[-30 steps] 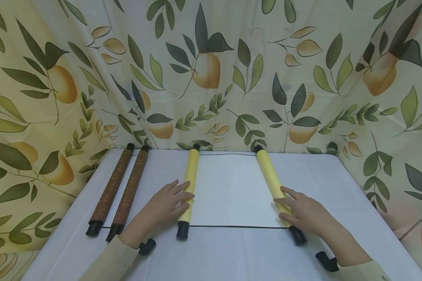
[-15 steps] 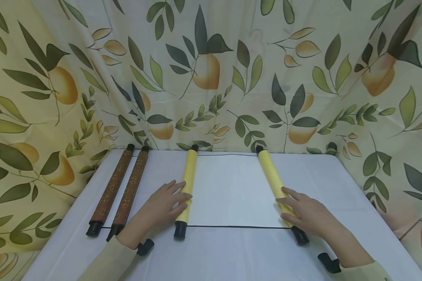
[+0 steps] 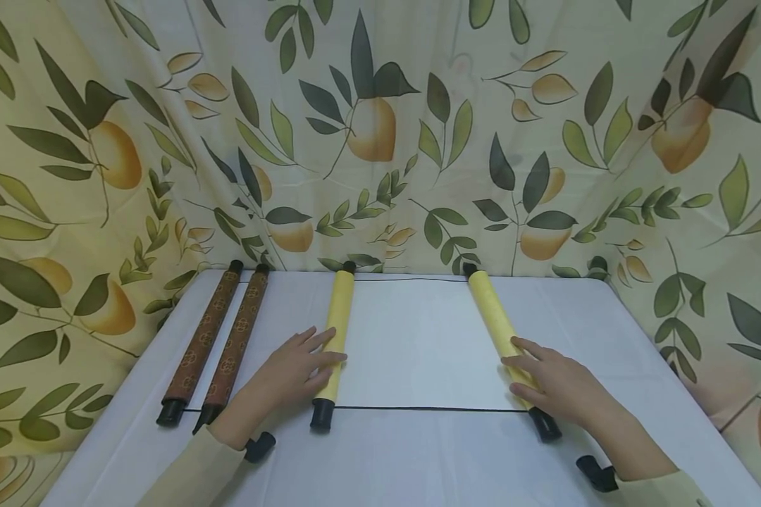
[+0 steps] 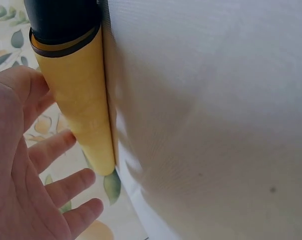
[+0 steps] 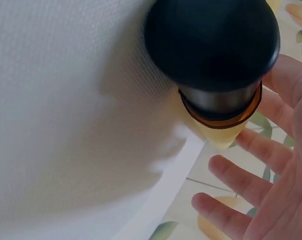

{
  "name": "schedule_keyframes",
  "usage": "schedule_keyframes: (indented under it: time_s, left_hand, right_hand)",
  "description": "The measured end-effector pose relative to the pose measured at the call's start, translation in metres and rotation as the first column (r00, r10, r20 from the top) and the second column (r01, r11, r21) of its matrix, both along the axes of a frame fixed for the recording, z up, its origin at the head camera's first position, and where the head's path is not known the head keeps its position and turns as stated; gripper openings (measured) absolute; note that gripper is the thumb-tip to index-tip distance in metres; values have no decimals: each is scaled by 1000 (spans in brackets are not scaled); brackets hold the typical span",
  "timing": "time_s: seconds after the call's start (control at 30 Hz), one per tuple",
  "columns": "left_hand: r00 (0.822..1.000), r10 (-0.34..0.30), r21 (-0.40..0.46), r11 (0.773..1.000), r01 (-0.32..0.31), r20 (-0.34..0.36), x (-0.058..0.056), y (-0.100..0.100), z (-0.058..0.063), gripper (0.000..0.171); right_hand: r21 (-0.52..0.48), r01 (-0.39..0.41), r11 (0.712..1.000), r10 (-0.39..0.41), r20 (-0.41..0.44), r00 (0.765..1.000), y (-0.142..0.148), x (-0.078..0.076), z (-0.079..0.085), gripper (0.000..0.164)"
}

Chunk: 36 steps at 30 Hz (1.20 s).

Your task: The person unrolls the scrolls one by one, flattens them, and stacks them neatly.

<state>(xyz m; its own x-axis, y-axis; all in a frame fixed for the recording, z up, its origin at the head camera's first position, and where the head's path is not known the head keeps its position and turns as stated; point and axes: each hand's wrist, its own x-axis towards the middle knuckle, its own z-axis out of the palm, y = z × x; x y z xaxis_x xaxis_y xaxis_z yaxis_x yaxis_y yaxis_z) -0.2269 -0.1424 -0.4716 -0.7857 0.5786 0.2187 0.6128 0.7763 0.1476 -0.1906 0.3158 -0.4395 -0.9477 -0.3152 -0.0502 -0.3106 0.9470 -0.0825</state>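
Note:
A scroll lies partly unrolled on the white-covered table, its white sheet (image 3: 418, 338) flat between two yellow rolls with black end knobs. My left hand (image 3: 294, 370) rests its extended fingers across the left yellow roll (image 3: 341, 303). On the other side, my right hand (image 3: 554, 384) lays its fingers over the right yellow roll (image 3: 491, 303). In the left wrist view the fingers (image 4: 65, 187) are spread beside the yellow roll (image 4: 80, 105), not wrapped round it. The right wrist view has a black knob (image 5: 211, 45) close up, with loosely extended fingers (image 5: 241, 180) beside the roll.
Two brown patterned rolls (image 3: 203, 338) (image 3: 237, 338) with black ends lie side by side at the left, partly behind the left forearm. A curtain (image 3: 380, 211) printed with fruit and leaves hangs behind the table (image 3: 418, 465). Black straps (image 3: 260, 447) (image 3: 596, 473) show at both wrists.
The left yellow roll has shifted a little left under the left hand, and the right one a little right with the right hand. More white sheet shows between them. The brown rolls stay put.

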Motion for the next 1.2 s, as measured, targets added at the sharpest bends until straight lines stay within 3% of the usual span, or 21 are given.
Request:
schedule_keyframes:
  time_s: [0.47, 0.87, 1.2]
  left_hand:
    - [1000, 10, -7, 1000, -10, -7, -2, -4, -2, 27]
    - [1000, 6, -6, 1000, -6, 4, -1, -9, 3, 31]
    - [1000, 19, 8, 1000, -19, 8, 0, -14, 0, 33]
  right_hand:
    - [0, 6, 1000, -6, 3, 1000, 6, -1, -3, 52]
    - [18, 5, 1000, -4, -23, 1000, 8, -1, -3, 41]
    - [-1, -17, 1000, 17, -53, 998, 8, -1, -5, 47]
